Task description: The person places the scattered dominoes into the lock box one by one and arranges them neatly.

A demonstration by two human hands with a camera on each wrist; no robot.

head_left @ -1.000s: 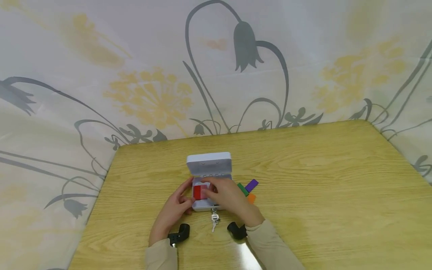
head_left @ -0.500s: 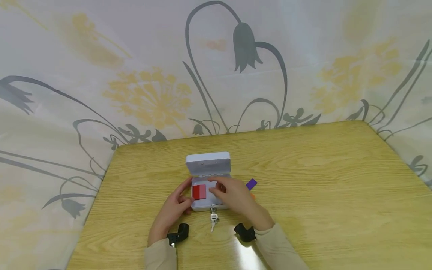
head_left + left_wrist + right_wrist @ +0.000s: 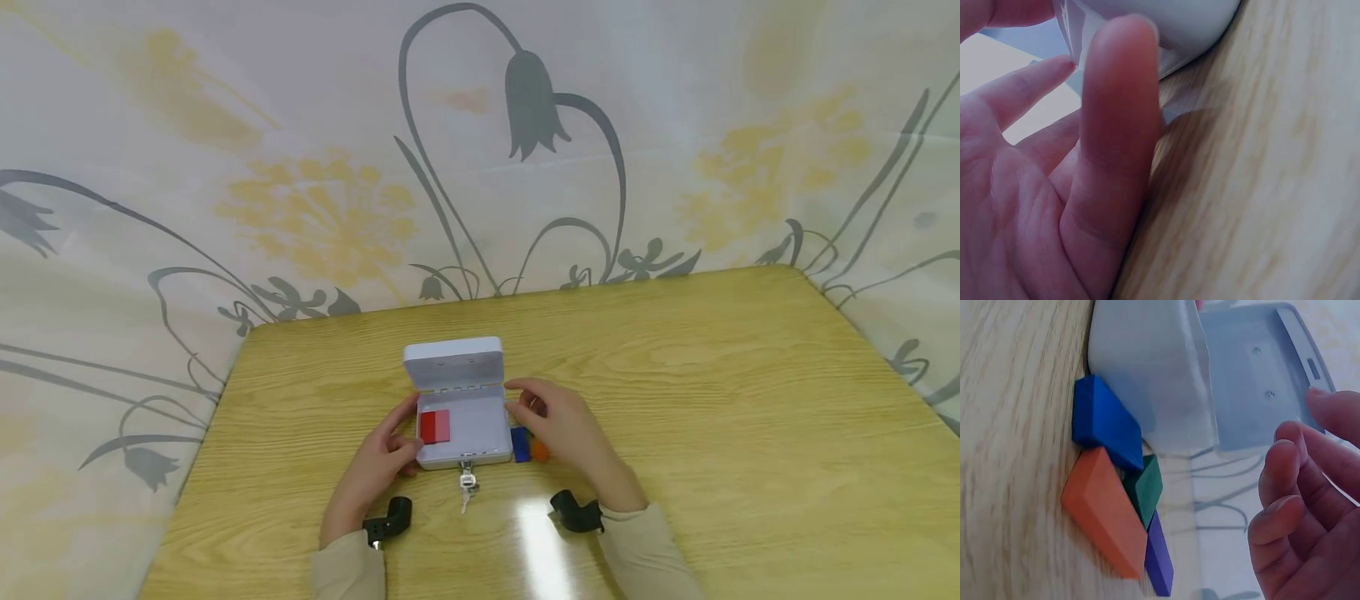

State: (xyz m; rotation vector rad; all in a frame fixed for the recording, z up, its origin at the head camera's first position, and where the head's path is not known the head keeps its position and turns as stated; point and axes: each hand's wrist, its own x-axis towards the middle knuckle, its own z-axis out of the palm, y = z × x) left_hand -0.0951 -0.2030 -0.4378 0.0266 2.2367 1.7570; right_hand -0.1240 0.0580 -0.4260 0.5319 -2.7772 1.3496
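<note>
A white cash box [image 3: 472,421] stands with its lid [image 3: 453,364] raised. Inside, at the left, a red block [image 3: 427,427] and a pink block [image 3: 442,426] lie side by side. Keys [image 3: 467,481] hang from the front lock. My left hand [image 3: 377,468] rests against the box's left side with fingers spread, touching its wall. Just right of the box hovers my right hand [image 3: 566,425], fingers loosely bent and holding nothing. Below it lie a blue block [image 3: 1107,425], an orange block [image 3: 1107,512], a green block [image 3: 1144,487] and a purple block [image 3: 1159,556].
The box and loose blocks are on a wood-grain table [image 3: 675,375]. Behind the table is a patterned floral cloth [image 3: 337,167]. A black wrist device [image 3: 390,518] is worn on the left arm, another black device [image 3: 576,510] on the right.
My right hand has left the pink block and moved right, out of the box and over the loose blocks. The blue block has come into sight. My left hand keeps its place at the box.
</note>
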